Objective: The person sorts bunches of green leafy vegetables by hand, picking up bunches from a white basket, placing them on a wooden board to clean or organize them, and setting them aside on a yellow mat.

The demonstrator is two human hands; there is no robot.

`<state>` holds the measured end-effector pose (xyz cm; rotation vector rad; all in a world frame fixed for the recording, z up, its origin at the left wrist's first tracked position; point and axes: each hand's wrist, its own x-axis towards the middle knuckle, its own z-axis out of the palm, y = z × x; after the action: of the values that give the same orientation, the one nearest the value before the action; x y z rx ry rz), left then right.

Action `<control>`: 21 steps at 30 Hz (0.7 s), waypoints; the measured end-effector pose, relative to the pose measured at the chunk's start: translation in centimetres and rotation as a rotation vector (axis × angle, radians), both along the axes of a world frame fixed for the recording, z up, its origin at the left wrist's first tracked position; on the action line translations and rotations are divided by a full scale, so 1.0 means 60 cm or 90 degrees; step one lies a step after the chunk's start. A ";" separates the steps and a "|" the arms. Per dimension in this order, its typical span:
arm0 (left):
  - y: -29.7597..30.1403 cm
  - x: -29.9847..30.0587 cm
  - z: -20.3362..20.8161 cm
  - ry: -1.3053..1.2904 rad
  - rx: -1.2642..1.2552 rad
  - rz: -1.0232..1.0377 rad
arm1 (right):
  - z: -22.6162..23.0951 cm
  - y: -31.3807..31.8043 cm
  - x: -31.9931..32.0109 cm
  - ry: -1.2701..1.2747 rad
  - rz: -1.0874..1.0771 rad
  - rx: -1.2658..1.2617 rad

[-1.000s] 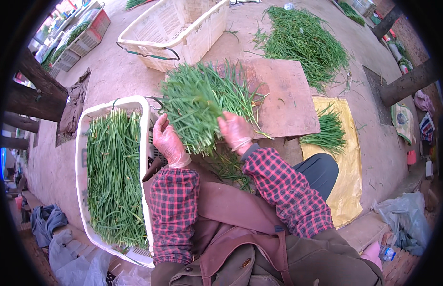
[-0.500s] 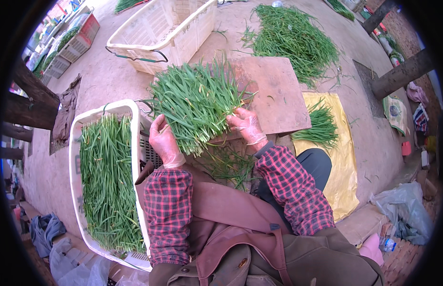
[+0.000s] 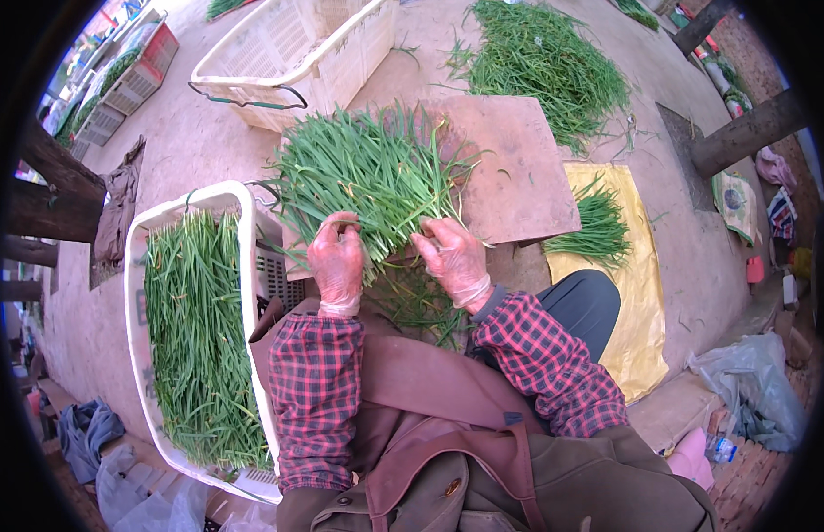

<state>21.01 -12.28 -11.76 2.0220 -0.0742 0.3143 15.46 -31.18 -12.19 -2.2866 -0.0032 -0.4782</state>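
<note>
So right now I'm bunching up a fat handful of green chives [image 3: 367, 182], and going left to right here's how it's sitting. Way over on my left the white crate [image 3: 137, 293] is lying on the ground, already packed with long chive leaves running lengthwise. Just beside its rim my left hand [image 3: 338, 263] is curling round the stem end of the bundle, fingers closed over the stalks in a thin clear glove. The bundle itself is fanning out up and away from me, tips spreading wide over the near corner of the wooden board [image 3: 518, 168], stems pinched together down by my lap. My right hand [image 3: 454, 262] is doing the same job on the other side, fingers wrapped and pressing the stalks in toward the left one, so both hands are closed on the same bunch. I reckon I'm at the gathering and squaring-up stage: stems are looking fairly even, but the tops are sticking out every which way. Next move probably needs a tight grip with one hand so nothing slides. Further right a smaller bunch [image 3: 598, 230] is lying on the yellow sheet [image 3: 638, 310], and a loose heap [image 3: 545, 62] is sitting beyond the board.
</note>
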 end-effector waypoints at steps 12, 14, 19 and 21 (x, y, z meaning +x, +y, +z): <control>-0.004 -0.002 -0.020 -0.006 0.109 -0.042 | -0.044 -0.006 0.098 0.087 -0.034 0.418; -0.001 -0.001 -0.018 0.010 0.130 -0.039 | -0.016 -0.046 0.102 0.225 -0.001 0.592; 0.003 -0.009 -0.016 0.012 0.233 -0.035 | 0.034 -0.105 0.096 0.276 -0.015 0.537; -0.003 -0.009 -0.015 0.010 0.276 -0.039 | 0.034 -0.137 0.093 0.255 -0.008 0.490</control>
<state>20.49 -12.45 -12.65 2.4452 -0.2088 0.2600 21.05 -39.42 -10.13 -1.5810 0.3364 0.0022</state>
